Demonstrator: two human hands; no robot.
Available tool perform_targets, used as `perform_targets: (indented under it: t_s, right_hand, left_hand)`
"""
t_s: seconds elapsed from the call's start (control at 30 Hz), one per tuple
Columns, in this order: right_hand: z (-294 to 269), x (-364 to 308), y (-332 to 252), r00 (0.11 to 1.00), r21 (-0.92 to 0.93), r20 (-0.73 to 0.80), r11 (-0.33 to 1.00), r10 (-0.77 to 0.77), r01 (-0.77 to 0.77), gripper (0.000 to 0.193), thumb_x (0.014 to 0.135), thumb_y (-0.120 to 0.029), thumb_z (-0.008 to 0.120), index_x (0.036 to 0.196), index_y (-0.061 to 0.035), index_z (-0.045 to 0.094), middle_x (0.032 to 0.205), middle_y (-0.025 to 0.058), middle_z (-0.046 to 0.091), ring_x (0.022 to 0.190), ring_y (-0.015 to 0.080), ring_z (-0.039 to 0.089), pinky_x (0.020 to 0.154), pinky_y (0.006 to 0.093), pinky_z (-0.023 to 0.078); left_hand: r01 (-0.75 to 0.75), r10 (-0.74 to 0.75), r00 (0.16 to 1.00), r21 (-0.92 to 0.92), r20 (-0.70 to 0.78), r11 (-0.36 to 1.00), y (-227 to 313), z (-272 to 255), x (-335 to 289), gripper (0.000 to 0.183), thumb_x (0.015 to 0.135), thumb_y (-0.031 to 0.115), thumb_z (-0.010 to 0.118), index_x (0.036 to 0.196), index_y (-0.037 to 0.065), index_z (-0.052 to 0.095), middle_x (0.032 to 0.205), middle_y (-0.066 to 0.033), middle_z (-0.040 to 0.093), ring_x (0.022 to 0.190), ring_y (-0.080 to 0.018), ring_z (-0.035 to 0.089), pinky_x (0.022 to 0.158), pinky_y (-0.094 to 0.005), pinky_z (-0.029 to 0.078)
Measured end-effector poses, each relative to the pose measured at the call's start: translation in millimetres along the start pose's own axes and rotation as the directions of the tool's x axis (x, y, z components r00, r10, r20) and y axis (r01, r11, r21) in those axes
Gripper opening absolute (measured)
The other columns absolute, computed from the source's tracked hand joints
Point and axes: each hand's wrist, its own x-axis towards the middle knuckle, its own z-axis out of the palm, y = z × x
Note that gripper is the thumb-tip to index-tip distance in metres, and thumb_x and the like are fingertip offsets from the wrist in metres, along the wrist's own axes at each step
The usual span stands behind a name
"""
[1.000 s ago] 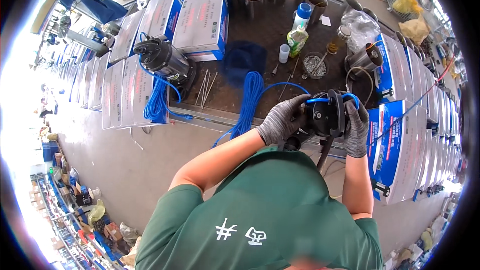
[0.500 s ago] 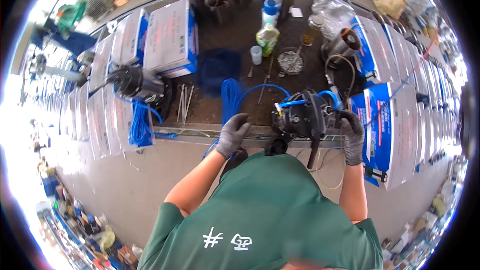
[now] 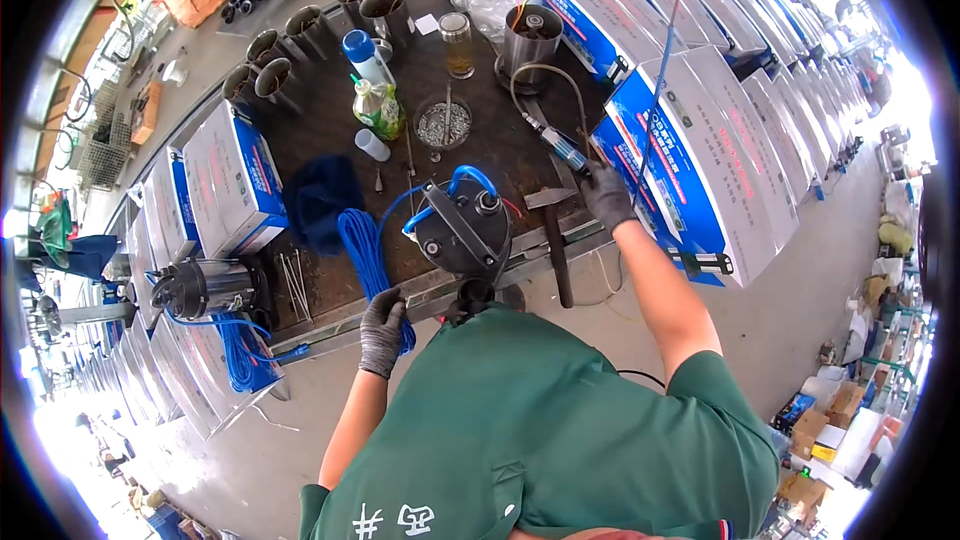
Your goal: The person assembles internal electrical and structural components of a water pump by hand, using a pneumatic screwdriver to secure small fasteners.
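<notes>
My right hand (image 3: 606,195), in a grey glove, is closed round the end of a slim blue and metal air tool (image 3: 562,148) with a hose. At the bench's front edge my left hand (image 3: 382,328), gloved too, rests against a coil of blue cable (image 3: 366,252); its fingers are loosely bent, with the thumb apart. Between the hands stands a black pump (image 3: 462,230) with a handle on top and a blue cable looping from it. A hammer (image 3: 553,240) lies to its right, the handle jutting past the edge.
Blue and white boxes (image 3: 720,140) stand stacked on the right, more boxes (image 3: 225,180) on the left. A dish of screws (image 3: 443,126), bottles (image 3: 366,58), a jar (image 3: 457,45) and metal cylinders (image 3: 386,15) sit farther back. A second pump (image 3: 210,288) lies at the left.
My view has turned to the right. My right hand has reached outward and now grips the air tool. The pump appears turned, with its handle across the top, and the hammer has come into sight.
</notes>
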Motion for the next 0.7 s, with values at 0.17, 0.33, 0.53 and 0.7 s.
perform_targets:
  t_s: [0.17,0.33,0.53,0.7]
  right_hand:
    - [40.8,67.3,11.1,0.97,-0.262,0.23,0.965,0.082,-0.019,0.052,0.089,-0.018,0.059,0.141,-0.0142,0.054,0.115,0.0248,0.066,0.108,0.0419,0.064,0.093,0.0495,0.05]
    - [54.4,83.8,-1.2,0.972,-0.184,0.149,0.971,0.18,-0.151,0.052,0.088,-0.026,0.065,0.138,-0.0151,0.057,0.115,0.0231,0.068,0.107,0.0406,0.066,0.092,0.0486,0.052]
    - [22.2,70.5,-2.5,0.855,0.614,0.502,0.642,0.13,-0.459,0.049,0.073,-0.022,0.076,0.116,-0.0024,0.066,0.098,0.0162,0.07,0.08,0.0227,0.069,0.074,0.0347,0.056]
    - [-85.7,17.8,-99.9,0.795,0.761,0.582,-0.229,-0.169,-0.606,0.045,0.076,-0.019,0.07,0.117,-0.0041,0.06,0.086,0.0079,0.064,0.071,0.0187,0.062,0.064,0.0331,0.054]
  left_hand:
    - [-0.013,0.011,0.999,0.05,0.043,0.999,24.7,6.8,-16.4,0.031,0.098,0.001,0.059,0.129,0.001,0.059,0.113,-0.008,0.067,0.104,-0.0167,0.062,0.095,-0.0302,0.049]
    - [-0.059,0.062,0.997,0.072,-0.038,0.996,36.8,16.4,-53.0,0.032,0.098,0.004,0.062,0.129,0.001,0.059,0.113,-0.0067,0.067,0.105,-0.0159,0.062,0.096,-0.0304,0.049]
    - [-0.157,0.158,0.987,0.042,-0.023,0.987,86.8,29.0,-79.6,0.03,0.098,0.004,0.062,0.128,0.001,0.061,0.114,-0.0074,0.068,0.106,-0.0159,0.063,0.096,-0.0313,0.05]
    - [-0.38,0.352,0.917,0.148,0.185,0.913,168.7,57.6,-86.6,0.033,0.093,0.011,0.067,0.124,0.0,0.063,0.114,-0.0161,0.067,0.105,-0.0239,0.066,0.093,-0.0342,0.052]
